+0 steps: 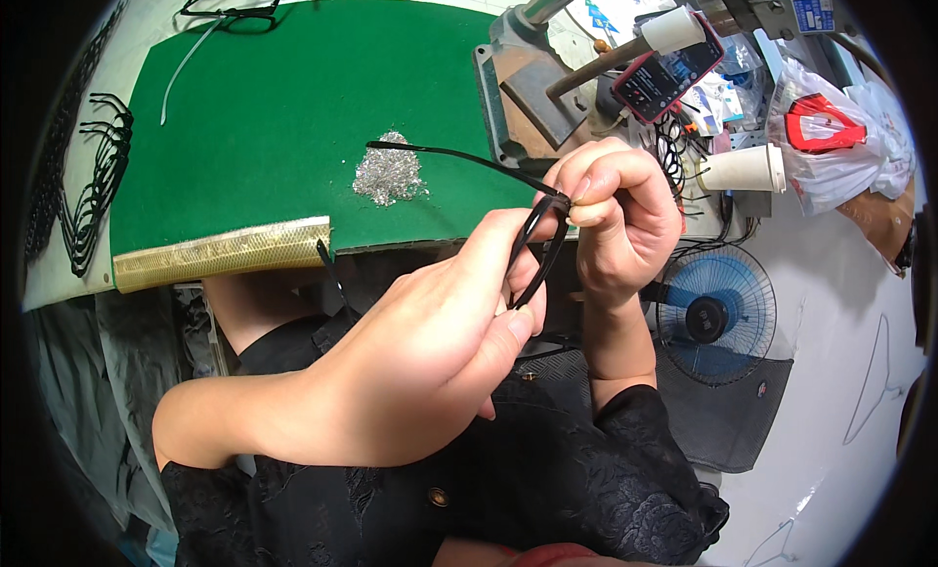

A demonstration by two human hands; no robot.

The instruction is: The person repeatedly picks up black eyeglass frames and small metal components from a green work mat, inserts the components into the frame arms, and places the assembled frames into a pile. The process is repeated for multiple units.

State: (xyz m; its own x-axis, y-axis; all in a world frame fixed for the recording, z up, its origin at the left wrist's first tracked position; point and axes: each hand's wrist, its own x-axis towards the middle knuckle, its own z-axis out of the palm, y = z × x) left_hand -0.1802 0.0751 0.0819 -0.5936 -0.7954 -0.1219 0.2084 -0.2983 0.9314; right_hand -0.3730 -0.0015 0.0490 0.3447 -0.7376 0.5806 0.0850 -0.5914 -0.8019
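Observation:
A black eyeglass frame [541, 263] is held between both hands, above the front edge of the green mat [293, 112]. My left hand [440, 325] grips its rims with thumb and fingers; one temple sticks out past the wrist. The fingertips of my right hand [619, 208] pinch the frame's corner at the hinge, where the other temple reaches left over the mat. Below that temple's tip lies a small pile of silvery glittering bits [388, 172]. Whether the rims hold lenses, I cannot tell.
Black eyeglass frames [99, 193] line the left side. A gold patterned strip [220, 255] covers the mat's front left edge. A metal press base [524, 98] stands at the back right, near a phone [670, 68], a white cup [744, 168] and a blue fan [714, 318].

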